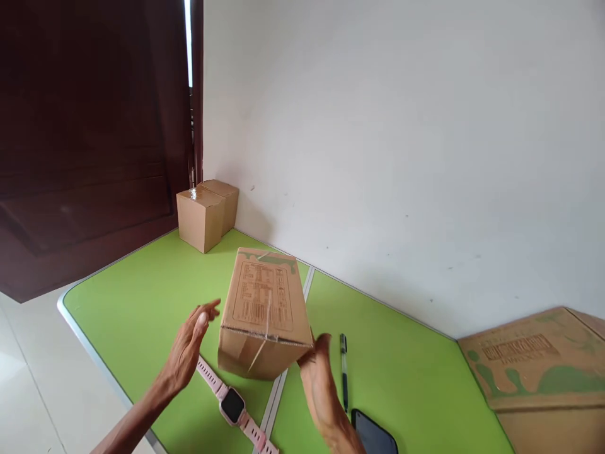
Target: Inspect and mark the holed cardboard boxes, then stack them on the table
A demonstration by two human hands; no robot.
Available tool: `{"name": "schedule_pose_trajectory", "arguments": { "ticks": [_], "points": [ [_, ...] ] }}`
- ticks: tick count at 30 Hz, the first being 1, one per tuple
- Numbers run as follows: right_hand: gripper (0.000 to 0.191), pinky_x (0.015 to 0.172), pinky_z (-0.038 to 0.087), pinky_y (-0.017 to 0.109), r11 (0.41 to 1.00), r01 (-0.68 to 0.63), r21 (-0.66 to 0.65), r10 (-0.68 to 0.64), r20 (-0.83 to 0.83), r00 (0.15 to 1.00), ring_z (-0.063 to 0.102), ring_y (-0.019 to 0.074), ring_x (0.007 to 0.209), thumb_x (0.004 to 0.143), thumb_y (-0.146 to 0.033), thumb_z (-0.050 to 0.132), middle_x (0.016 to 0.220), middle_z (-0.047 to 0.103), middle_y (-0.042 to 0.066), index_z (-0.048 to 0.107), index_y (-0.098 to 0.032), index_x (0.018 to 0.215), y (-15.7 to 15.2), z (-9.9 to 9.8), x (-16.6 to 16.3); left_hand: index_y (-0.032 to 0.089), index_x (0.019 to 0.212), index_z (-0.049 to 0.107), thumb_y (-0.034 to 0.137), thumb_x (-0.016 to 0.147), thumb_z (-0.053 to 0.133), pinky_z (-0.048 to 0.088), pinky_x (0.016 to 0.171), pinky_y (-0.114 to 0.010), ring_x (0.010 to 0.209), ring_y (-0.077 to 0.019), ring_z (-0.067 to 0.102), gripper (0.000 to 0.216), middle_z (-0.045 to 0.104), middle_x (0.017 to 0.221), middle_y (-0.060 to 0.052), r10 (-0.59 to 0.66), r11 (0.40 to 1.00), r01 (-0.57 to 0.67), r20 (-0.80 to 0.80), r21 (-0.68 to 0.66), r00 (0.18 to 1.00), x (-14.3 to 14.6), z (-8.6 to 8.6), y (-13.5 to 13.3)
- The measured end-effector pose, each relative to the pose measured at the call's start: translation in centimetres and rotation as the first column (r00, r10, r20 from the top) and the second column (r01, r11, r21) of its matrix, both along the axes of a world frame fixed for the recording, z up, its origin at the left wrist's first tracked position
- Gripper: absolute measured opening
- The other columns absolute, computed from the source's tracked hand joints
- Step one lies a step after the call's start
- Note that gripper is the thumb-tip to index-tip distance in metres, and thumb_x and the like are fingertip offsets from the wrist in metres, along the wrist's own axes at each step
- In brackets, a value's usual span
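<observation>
A printed cardboard box (265, 296) with a strip of clear tape stands in the middle of the green table, its near end towards me. My right hand (321, 384) is at the box's near right edge, thumb against the corner, its other fingers hidden behind or under the cardboard. To the left of the box, my left hand (189, 343) is raised with fingers stretched out, holding nothing and a small gap away. A pink smartwatch (232, 405) lies below the left hand. Just right of my right hand are a pen (344, 372) and a dark phone (373, 434).
Two plain cardboard boxes (201, 217) stand at the table's far left corner, by a dark wooden door (85, 126). A larger printed carton (534, 359) sits at the right, against the white wall (401, 139). The green table (142, 290) has a pale seam down its middle.
</observation>
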State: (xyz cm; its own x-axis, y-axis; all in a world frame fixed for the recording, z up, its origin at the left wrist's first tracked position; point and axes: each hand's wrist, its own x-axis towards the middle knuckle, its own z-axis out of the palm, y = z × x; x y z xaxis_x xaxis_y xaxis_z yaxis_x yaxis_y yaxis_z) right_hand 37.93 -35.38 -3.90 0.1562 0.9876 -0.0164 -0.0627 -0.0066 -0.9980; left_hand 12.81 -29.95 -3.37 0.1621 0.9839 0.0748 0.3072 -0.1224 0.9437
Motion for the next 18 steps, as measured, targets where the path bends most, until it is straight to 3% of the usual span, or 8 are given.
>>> {"name": "schedule_pose_trajectory", "arguments": {
  "ticks": [4, 7, 11, 14, 18],
  "points": [
    [0.089, 0.113, 0.057, 0.056, 1.000, 0.020, -0.008, -0.021, -0.106, 0.994, 0.063, 0.0323, 0.143, 0.089, -0.100, 0.026, 0.137, 0.079, 0.000, 0.071, -0.046, 0.142, 1.4, -0.8, -1.7, 0.023, 0.166, 0.049, 0.087, 0.099, 0.004, 0.041, 0.126, -0.063, 0.160, -0.0425, 0.040, 0.103, 0.052, 0.168, -0.017, -0.137, 0.991, 0.137, -0.028, 0.005, 0.990, 2.4, 1.0, 1.6],
    [0.095, 0.118, 0.053, 0.055, 0.996, 0.087, 0.025, -0.082, -0.139, 0.987, 0.060, 0.0326, 0.147, 0.087, -0.102, 0.025, 0.137, 0.079, 0.003, 0.074, -0.038, 0.139, 1.6, 1.4, -0.9, 0.029, 0.170, 0.042, 0.089, 0.099, 0.011, 0.037, 0.129, -0.064, 0.163, -0.0434, 0.032, 0.098, 0.053, 0.166, -0.014, -0.245, 0.968, 0.247, -0.065, 0.039, 0.967, 3.3, 3.4, 1.6],
    [0.082, 0.126, 0.044, 0.052, 0.978, 0.205, 0.048, -0.196, -0.147, 0.970, 0.051, 0.0313, 0.154, 0.088, -0.099, 0.039, 0.145, 0.075, -0.001, 0.077, -0.038, 0.127, 0.4, 5.6, 3.0, 0.039, 0.172, 0.036, 0.085, 0.102, 0.035, 0.045, 0.124, -0.058, 0.143, -0.0375, 0.053, 0.084, 0.057, 0.150, -0.012, -0.366, 0.914, 0.378, -0.104, 0.144, 0.925, 3.1, 7.5, 0.9],
    [0.070, 0.111, 0.057, 0.059, 0.967, 0.254, 0.029, -0.247, -0.156, 0.956, 0.068, 0.0376, 0.135, 0.088, -0.094, 0.050, 0.129, 0.083, 0.002, 0.080, -0.034, 0.111, -0.8, 7.4, 5.8, 0.041, 0.172, 0.036, 0.071, 0.109, 0.039, 0.051, 0.117, -0.055, 0.132, -0.0329, 0.057, 0.070, 0.051, 0.143, -0.012, -0.418, 0.824, 0.468, -0.215, 0.318, 0.883, 3.2, 9.5, 0.3],
    [0.071, 0.086, 0.067, 0.063, 0.963, 0.267, 0.044, -0.262, -0.108, 0.959, 0.080, 0.0426, 0.103, 0.088, -0.091, 0.051, 0.105, 0.087, 0.010, 0.083, -0.028, 0.098, -2.2, 7.7, 7.8, 0.040, 0.168, 0.046, 0.066, 0.108, 0.051, 0.051, 0.112, -0.058, 0.125, -0.0340, 0.056, 0.065, 0.056, 0.130, -0.013, -0.426, 0.664, 0.549, -0.346, 0.508, 0.836, 4.4, 10.7, -0.4]
  ]
}}
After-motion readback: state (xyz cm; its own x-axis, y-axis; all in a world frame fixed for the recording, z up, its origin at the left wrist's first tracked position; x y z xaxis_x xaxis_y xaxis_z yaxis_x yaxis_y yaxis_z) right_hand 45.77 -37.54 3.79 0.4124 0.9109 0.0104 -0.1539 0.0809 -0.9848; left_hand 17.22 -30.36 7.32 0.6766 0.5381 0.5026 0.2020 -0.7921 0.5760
